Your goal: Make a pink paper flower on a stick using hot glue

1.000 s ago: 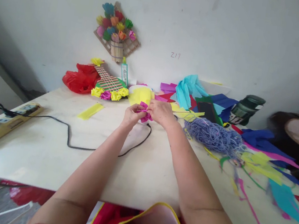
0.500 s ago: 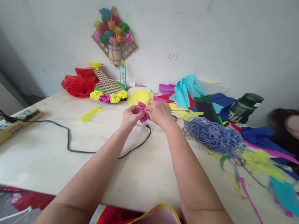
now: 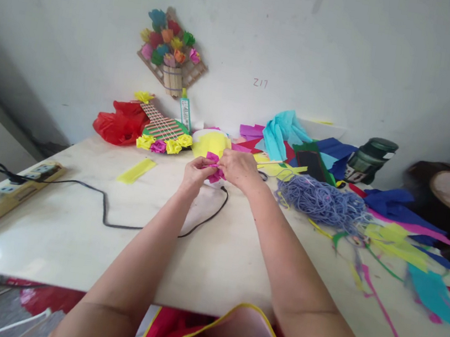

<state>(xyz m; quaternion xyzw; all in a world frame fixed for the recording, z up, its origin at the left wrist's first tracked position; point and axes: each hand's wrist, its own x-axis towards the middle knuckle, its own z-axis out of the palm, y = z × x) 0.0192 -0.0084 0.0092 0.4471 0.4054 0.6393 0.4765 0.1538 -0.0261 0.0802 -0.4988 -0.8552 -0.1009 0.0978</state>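
Between my two hands is a magenta crepe paper flower (image 3: 216, 175), held above the middle of the table. My left hand (image 3: 196, 173) pinches its left side between thumb and fingers. My right hand (image 3: 238, 167) has its fingers closed on the flower's right side, and a thin wooden stick (image 3: 270, 163) shows just past that hand; whether the hand grips the stick I cannot tell. Right behind the hands lies a round yellow piece (image 3: 210, 143). To the left rests a striped stick craft (image 3: 162, 122) trimmed with yellow and magenta paper flowers.
A black cable (image 3: 103, 213) runs from the power strip (image 3: 16, 189) to below my hands. On the right are a tangle of blue-grey yarn (image 3: 321, 201), crepe scraps (image 3: 396, 243) and a dark green bottle (image 3: 370, 161). A yellow strip (image 3: 136, 171) lies left; red plastic (image 3: 117, 125) sits behind.
Both hands stay almost in place on the magenta flower. The thin stick beside my right hand has tilted slightly upward. The whole view has shifted a little.
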